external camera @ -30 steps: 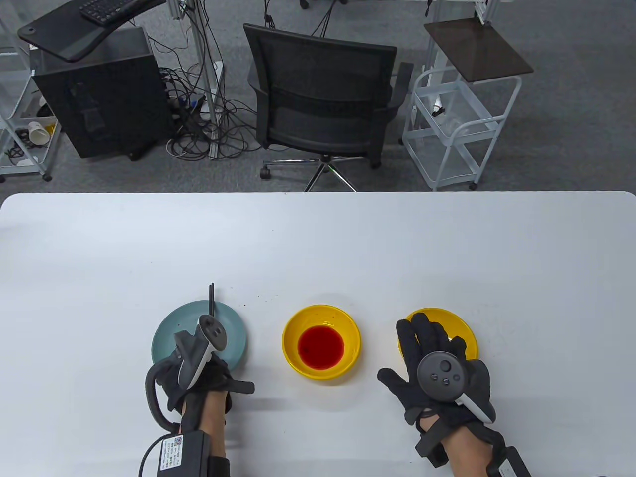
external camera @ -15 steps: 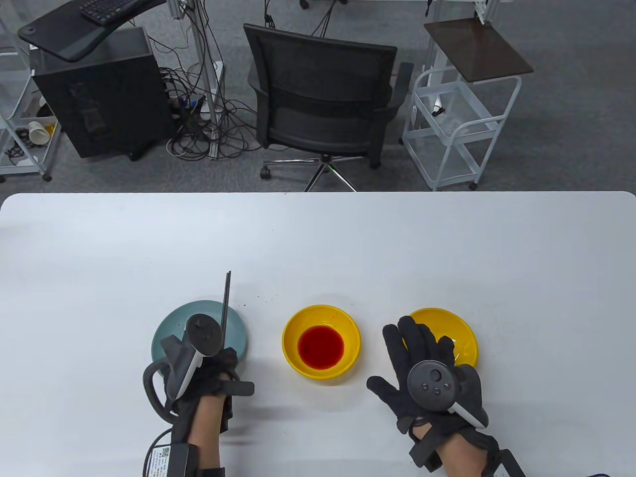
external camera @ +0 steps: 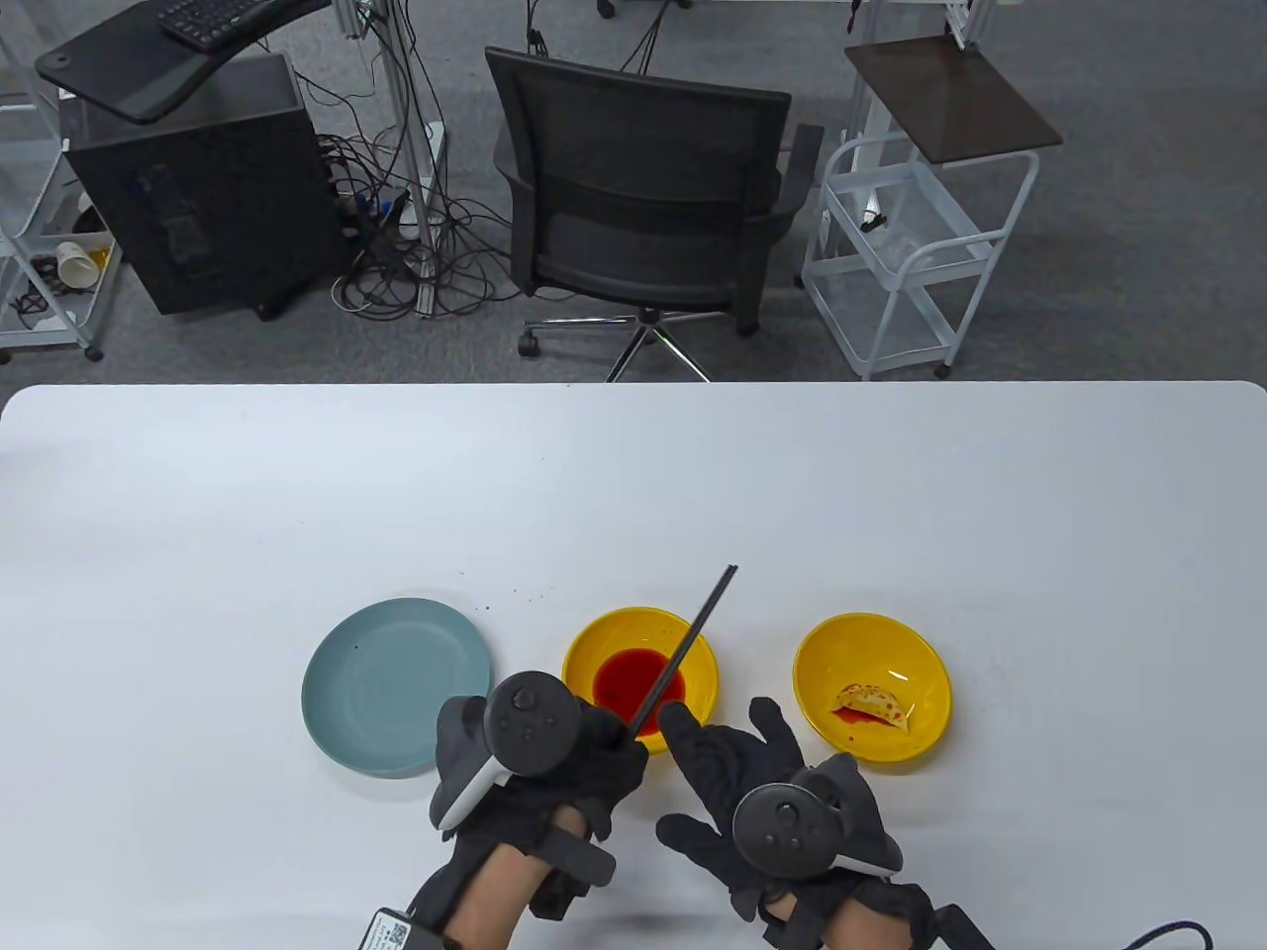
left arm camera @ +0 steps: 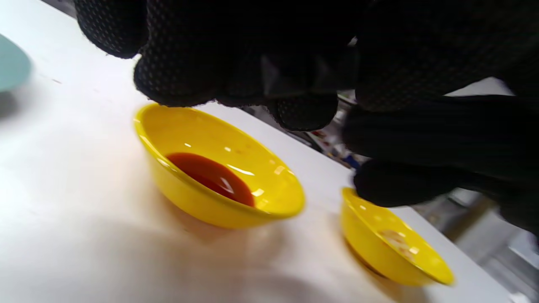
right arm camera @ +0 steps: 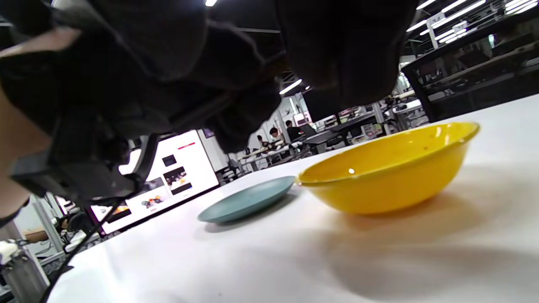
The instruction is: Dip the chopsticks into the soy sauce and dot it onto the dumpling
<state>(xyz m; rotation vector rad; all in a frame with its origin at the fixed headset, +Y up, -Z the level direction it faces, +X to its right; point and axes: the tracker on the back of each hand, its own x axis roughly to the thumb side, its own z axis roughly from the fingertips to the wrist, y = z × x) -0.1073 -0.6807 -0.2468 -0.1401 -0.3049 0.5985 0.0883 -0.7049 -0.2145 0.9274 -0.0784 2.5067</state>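
Nearest the person, the left hand (external camera: 554,762) grips the pair of chopsticks (external camera: 685,652) at their lower end, fingers curled around them. Just beside it the right hand (external camera: 767,782) hovers with fingers spread and holds nothing; one fingertip reaches close to the point where the sticks leave the left fist, though whether it touches them cannot be told.

From the fist the chopsticks slant up and away to the right, passing over the middle yellow bowl (external camera: 584,643), which holds a pool of red sauce (external camera: 622,679). Their far tips end past the bowl's far rim, above the white table (external camera: 633,475), so they are not in the liquid. To the right sits a second yellow bowl (external camera: 925,663) with the dumpling (external camera: 875,703) lying in it, red marks on and beside it. To the left stands a blue-green plate (external camera: 396,683).

The step in hand looks like getting the sticks into a working grip over the sauce, perhaps with the right hand about to take or steady them. The next move calls for tipping the tips down into the red pool, then carrying them across to the dumpling without dripping on the table.
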